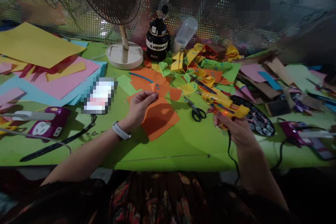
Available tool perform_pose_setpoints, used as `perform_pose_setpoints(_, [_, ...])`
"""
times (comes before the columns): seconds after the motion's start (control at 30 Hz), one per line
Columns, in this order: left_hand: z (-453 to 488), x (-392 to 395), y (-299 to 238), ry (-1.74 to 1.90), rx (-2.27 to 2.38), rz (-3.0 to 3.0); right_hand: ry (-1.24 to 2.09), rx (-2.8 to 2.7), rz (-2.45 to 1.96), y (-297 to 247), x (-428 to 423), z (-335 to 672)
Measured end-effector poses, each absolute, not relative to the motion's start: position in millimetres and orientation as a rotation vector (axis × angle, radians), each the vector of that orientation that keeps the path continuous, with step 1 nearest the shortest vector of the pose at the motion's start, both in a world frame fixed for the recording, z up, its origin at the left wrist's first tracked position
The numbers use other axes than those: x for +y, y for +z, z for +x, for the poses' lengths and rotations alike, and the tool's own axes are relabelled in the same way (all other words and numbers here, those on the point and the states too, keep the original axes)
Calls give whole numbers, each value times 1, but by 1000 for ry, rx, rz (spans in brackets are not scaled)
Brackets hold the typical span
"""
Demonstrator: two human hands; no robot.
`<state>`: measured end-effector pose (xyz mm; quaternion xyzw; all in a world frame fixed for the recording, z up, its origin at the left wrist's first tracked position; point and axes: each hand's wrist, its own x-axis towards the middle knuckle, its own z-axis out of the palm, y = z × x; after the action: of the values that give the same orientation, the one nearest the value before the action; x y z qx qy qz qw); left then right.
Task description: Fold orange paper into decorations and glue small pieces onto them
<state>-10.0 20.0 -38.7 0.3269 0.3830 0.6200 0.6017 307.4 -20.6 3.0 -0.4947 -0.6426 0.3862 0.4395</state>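
Observation:
My left hand [138, 109], with a white watch on the wrist, hovers over an orange paper sheet [160, 119] and pinches a small orange paper piece [153, 86] at its fingertips. My right hand [233, 127] grips a yellow glue gun [225, 106] whose black cord runs down off the table edge. The gun's nozzle points left, toward the orange piece. Black-handled scissors [194, 109] lie on the green table [168, 150] between the two hands.
A heap of folded yellow, green and orange paper pieces [195, 66] lies behind the scissors. A fan [123, 47], a black bottle [156, 40] and a clear cup [185, 35] stand at the back. Coloured paper sheets [47, 73] lie left; purple devices [49, 126] sit on both sides.

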Motion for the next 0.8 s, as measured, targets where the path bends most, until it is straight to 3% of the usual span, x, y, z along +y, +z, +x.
perform_pose_setpoints(0.07, [-12,23,-36,1453,884,710,695,-1640,-1464,-6,-25,342])
perform_pose_setpoints(0.17, [-16,28,-33,1485,880,659,40,-1610,-1783,-31,-33,388])
perform_pose_setpoints(0.27, [-19,33,-31,1521,873,632,-278,-1599,-2026,-56,-41,419])
perform_pose_setpoints(0.53, [-29,41,-27,1590,911,616,-436,-1851,-2499,-62,-45,434])
perform_pose_setpoints(0.8, [-38,47,-27,1649,926,626,-531,-2105,-2448,-58,-39,435])
